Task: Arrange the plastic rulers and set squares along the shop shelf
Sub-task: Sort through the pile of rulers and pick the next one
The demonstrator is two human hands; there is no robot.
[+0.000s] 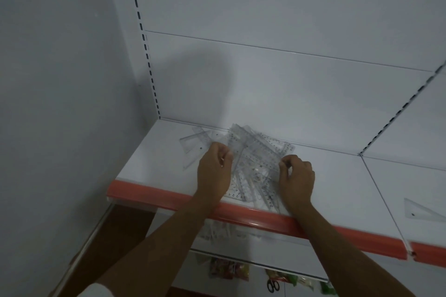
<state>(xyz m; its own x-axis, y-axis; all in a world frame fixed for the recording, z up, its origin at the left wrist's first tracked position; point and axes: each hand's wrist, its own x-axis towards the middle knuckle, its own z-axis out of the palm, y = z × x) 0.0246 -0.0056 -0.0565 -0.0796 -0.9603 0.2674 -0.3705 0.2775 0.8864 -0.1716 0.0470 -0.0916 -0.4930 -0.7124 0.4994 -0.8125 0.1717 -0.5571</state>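
A loose heap of clear plastic rulers and set squares (257, 159) lies on the white shop shelf (149, 164), between my two hands. My left hand (213, 171) has its fingers curled at the heap's left edge and pinches a clear piece there. My right hand (298, 176) curls its fingers on the heap's right edge and grips the pieces. A few clear rulers (195, 143) lie apart to the left, near the back panel. One clear set square (421, 208) lies alone on the neighbouring shelf section at the far right.
The shelf has an orange front strip (265, 218) and a white back panel with a slotted upright (147, 55). A grey wall (60, 103) closes the left side. Below hang colourful packets (229, 269) and black scissors (272, 286).
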